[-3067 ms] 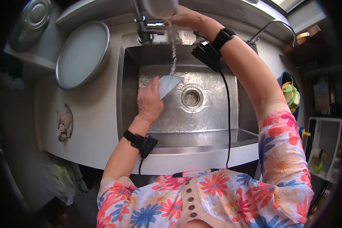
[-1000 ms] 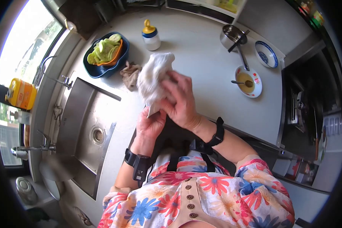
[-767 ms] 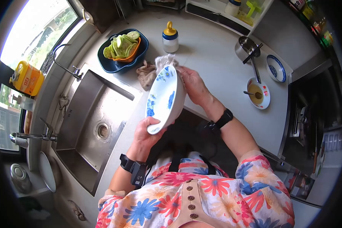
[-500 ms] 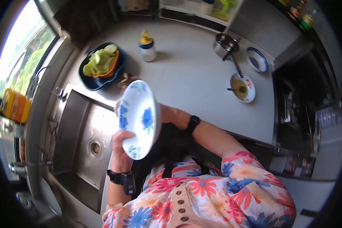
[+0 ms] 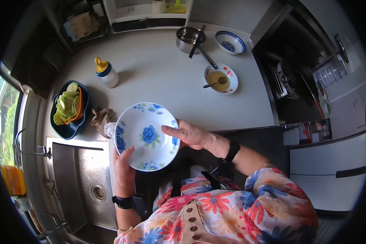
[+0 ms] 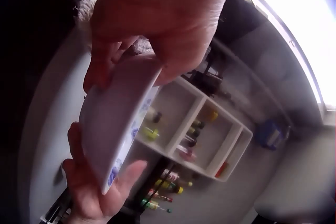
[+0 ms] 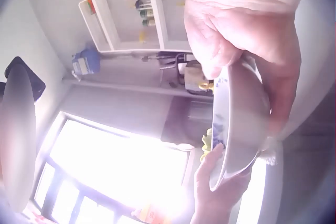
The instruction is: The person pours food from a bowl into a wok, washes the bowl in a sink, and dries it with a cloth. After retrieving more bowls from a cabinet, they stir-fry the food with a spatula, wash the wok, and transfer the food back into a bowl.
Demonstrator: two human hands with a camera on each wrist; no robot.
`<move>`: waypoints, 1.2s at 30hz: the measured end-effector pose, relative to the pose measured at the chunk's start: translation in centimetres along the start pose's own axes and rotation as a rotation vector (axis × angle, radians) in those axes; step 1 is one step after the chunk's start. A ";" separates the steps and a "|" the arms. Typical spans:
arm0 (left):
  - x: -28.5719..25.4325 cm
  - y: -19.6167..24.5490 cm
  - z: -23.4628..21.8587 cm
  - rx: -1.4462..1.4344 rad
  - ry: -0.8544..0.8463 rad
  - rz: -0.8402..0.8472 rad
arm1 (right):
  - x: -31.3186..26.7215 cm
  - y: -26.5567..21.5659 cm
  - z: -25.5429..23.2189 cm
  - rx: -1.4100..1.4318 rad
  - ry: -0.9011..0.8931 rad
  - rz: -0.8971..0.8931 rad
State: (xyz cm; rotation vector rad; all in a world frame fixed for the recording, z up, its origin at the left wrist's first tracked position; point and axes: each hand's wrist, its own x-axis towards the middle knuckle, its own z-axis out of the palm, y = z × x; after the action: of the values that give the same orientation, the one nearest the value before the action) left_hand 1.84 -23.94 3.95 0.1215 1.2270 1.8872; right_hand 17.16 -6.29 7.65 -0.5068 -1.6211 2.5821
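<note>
A white bowl [image 5: 150,136] with blue roses is held up between both hands over the counter's edge, its inside facing the head camera. My left hand [image 5: 125,166] grips it at the lower left, thumb on the rim and fingers behind. At the right side my right hand [image 5: 193,137] holds it with the thumb over the inner edge. A white cloth [image 5: 110,129] shows past the bowl's left rim, mostly hidden behind it. In the left wrist view, the fingers of the left hand [image 6: 157,24] spread along the bowl's outer wall [image 6: 113,108].
A brown rag [image 5: 101,118] lies beside a blue basin [image 5: 65,132] of sliced green vegetable. Behind are a yellow-lidded jar [image 5: 108,76], a saucepan [image 5: 187,38], a blue-rimmed bowl [image 5: 230,42] and a dish of yellowish liquid [image 5: 221,81]. The sink [image 5: 69,171] is at left.
The person has turned from the sink, where water ran over a white piece, to the counter. Wiping with the white cloth has given way to both hands holding the bowl, now tipped toward the head camera.
</note>
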 end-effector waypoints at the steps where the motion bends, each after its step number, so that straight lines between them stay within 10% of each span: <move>1: 0.3 -0.5 0.9 0.069 -0.013 0.020 | -0.5 0.9 -0.8 0.064 0.107 0.007; 14: -0.7 -5.7 11.2 0.503 -0.676 -0.122 | -13.3 3.2 -10.4 0.431 0.785 -0.315; 26: 10.3 -8.4 12.6 1.107 -0.096 0.496 | -23.7 3.0 -24.9 0.377 1.212 -0.321; 36: 10.3 -9.6 15.1 1.090 -0.108 0.545 | -20.2 2.0 -30.8 0.301 1.156 -0.207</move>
State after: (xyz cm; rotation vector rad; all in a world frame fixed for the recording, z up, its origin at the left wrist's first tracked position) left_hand 8.59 -4.74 0.54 1.2111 2.1600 1.3583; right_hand 45.74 15.20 -1.31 -1.3443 -0.7925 1.6847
